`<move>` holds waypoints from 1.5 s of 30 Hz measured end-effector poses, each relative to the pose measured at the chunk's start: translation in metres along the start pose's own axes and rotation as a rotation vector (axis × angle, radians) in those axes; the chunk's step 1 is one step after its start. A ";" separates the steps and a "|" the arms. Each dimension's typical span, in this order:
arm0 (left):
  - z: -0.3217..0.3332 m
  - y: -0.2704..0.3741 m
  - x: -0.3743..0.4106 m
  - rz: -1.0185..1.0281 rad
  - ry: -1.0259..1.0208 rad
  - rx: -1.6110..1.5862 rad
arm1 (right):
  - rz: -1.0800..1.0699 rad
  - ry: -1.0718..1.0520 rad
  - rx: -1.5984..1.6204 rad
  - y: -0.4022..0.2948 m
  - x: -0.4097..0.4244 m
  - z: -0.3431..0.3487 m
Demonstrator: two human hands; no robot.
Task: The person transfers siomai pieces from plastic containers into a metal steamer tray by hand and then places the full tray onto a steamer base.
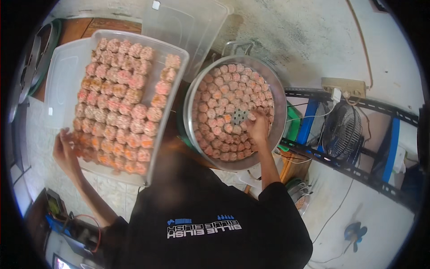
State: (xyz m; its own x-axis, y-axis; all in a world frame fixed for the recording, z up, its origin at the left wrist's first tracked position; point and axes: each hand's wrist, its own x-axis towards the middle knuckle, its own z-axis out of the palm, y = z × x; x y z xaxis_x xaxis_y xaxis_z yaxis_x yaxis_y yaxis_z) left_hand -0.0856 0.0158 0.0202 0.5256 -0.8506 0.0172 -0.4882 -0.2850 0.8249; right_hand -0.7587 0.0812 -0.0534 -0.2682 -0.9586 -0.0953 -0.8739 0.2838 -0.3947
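Observation:
Rows of pinkish dumplings, some topped with orange bits [114, 106], fill much of a clear plastic tray [168, 47]. At the tray's lower left corner is my left hand [67, 146], blurred, its fingers by the end dumplings; whether it grips one cannot be told. My right hand [258, 126] is inside a round metal steamer pot [280, 134], its fingers closed on a small dumpling [251, 116]. Similar dumplings stand in rings around the hand on the perforated steamer plate [239, 117], whose holes show beside my fingers.
A plastic lid [69, 77] lies under the tray's left side; another clear container [188, 20] leans behind. Right of the pot are a black metal shelf rail [342, 164], a mesh fan [342, 131] and a power socket [344, 86] with cords. Round metal pans [40, 60] stand far left.

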 end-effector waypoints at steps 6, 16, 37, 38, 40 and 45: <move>-0.013 -0.014 0.004 -0.010 -0.013 0.067 | -0.148 -0.113 -0.195 -0.012 0.024 0.005; 0.004 0.033 -0.014 0.017 0.074 0.048 | -0.484 -0.312 0.498 -0.375 -0.018 -0.074; -0.005 0.019 -0.011 -0.102 -0.060 -0.093 | -0.263 0.323 -0.120 -0.239 0.009 -0.092; -0.002 0.010 -0.005 -0.069 -0.045 -0.075 | -0.159 0.137 -0.028 -0.178 0.015 -0.089; 0.001 -0.007 0.006 -0.025 -0.032 -0.023 | -0.092 -0.161 0.098 -0.070 0.009 -0.054; -0.016 -0.019 0.011 0.070 -0.023 0.111 | -0.314 -0.287 0.103 -0.008 0.015 -0.007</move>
State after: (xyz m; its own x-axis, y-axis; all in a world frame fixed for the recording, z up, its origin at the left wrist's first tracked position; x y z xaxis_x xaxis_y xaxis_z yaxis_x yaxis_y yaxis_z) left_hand -0.0596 0.0190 0.0135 0.4716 -0.8799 0.0586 -0.5982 -0.2704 0.7543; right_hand -0.7584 0.0644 -0.0456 0.1405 -0.9697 -0.2000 -0.8463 -0.0128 -0.5326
